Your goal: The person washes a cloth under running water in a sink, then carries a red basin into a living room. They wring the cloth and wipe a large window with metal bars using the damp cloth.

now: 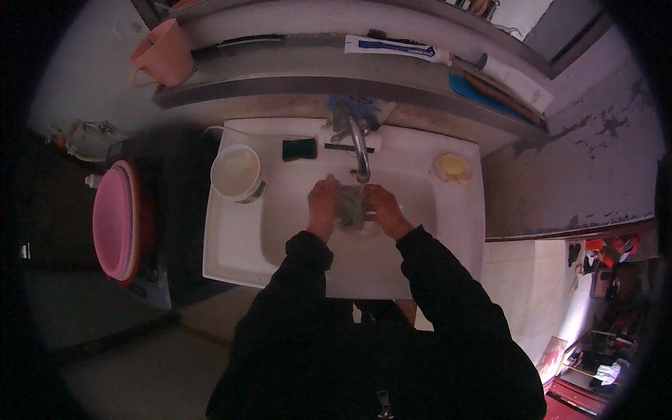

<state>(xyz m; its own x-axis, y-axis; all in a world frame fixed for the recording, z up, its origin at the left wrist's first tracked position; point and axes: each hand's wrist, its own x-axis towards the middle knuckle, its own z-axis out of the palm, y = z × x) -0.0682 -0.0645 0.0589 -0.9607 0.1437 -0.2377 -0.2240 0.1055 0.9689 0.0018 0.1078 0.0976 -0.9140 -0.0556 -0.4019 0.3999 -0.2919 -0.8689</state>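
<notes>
My left hand (pixel 323 208) and my right hand (pixel 386 212) are over the basin of a white sink (pixel 462 231). Between them is a soft grey-green thing that looks like a wet cloth (pixel 351 208), with the fingers of each hand closed on one side of it. It sits just below the spout of a chrome faucet (pixel 360 150). Dim light blurs its outline, and whether water is running I cannot tell. Dark sleeves cover both forearms down to the wrists.
A white tub (pixel 236 171) and a dark green scouring pad (pixel 299 149) sit on the sink's left ledge. Yellow soap in a dish (pixel 453 168) is at right. The shelf above holds a pink mug (pixel 166 54) and toothpaste (pixel 395 48). Pink basins (pixel 113 222) stand at left.
</notes>
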